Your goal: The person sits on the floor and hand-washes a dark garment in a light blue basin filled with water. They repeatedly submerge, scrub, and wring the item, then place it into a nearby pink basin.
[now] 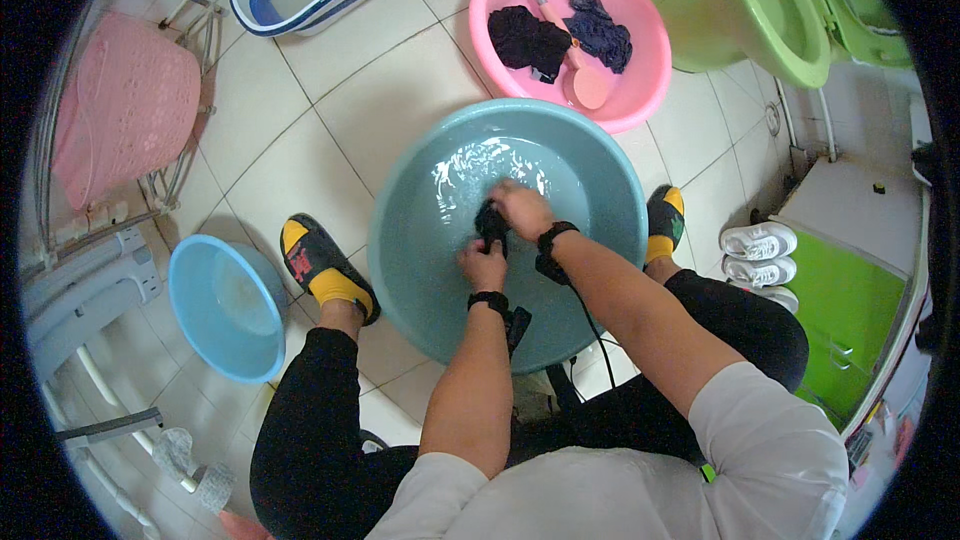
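Observation:
A large blue-green plastic basin (397, 262) holding water stands on the floor between my feet. Over its middle, my left hand (484, 262) grips the near end of a small black cloth item (492, 225). The far end of that cloth is held by my right hand (523, 208), which looks slightly blurred. Black bands with small devices circle both wrists. Beyond the basin, a pink basin (480, 37) contains a black garment (525, 41), a dark blue garment (602, 37) and a pink shower head (587, 88) on a metal hose.
A small light-blue basin (191, 307) stands left of my slippered foot. A white and blue baby bath (300, 15) lies at the top, a green toilet (765, 15) at top right. White shoes (759, 241) are by a green cabinet (855, 315); a pink basket (131, 97) is on a left rack.

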Action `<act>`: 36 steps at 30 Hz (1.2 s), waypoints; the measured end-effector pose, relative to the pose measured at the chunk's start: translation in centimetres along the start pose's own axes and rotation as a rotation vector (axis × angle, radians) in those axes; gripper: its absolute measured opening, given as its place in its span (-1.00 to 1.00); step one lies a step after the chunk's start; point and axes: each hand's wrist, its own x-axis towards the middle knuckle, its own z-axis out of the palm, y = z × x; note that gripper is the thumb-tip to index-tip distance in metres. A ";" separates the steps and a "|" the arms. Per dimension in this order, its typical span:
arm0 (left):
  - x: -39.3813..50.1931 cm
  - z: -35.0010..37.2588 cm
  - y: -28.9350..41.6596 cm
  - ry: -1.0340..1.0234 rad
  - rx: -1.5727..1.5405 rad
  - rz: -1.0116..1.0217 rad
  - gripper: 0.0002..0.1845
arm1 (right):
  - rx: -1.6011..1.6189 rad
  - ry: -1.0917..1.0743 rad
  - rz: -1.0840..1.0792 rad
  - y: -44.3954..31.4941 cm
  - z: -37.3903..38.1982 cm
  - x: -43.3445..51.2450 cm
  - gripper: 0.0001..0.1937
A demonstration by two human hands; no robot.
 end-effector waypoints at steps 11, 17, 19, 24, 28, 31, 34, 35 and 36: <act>-5.6 -0.2 2.0 0.151 -1.097 -0.557 -0.60 | -0.127 -0.008 0.069 0.8 -0.9 -4.3 -0.64; -4.7 0.4 -0.3 0.183 -0.987 -0.440 -0.57 | -0.070 0.455 0.095 0.6 -0.3 -3.7 -0.58; -4.5 0.6 0.0 0.189 -1.076 -0.489 -0.63 | -0.019 0.415 0.257 -0.7 0.6 -4.0 -0.52; -2.8 0.0 1.7 -0.211 -1.614 -0.396 -0.51 | 0.281 0.006 0.303 -4.3 2.7 -4.5 -0.58; -1.5 -2.5 2.4 -0.164 -1.519 -0.469 -0.51 | 0.476 -0.177 -0.022 -5.0 1.6 -4.8 -0.64; -1.7 -2.7 3.2 -0.202 -1.365 -0.489 -0.44 | 0.342 -0.316 -0.060 -5.0 0.8 -4.6 -0.54; -2.0 -1.3 4.2 -0.212 -1.377 -0.560 -0.49 | 0.109 -0.294 0.088 -4.3 0.8 -3.2 -0.50; -2.2 -0.7 4.3 -0.213 -1.381 -0.531 -0.51 | 0.047 -0.227 0.094 -3.7 0.8 -2.6 -0.55; -2.2 -0.4 4.2 -0.239 -1.408 -0.562 -0.55 | -0.003 -0.180 0.090 -2.7 0.6 -2.0 -0.59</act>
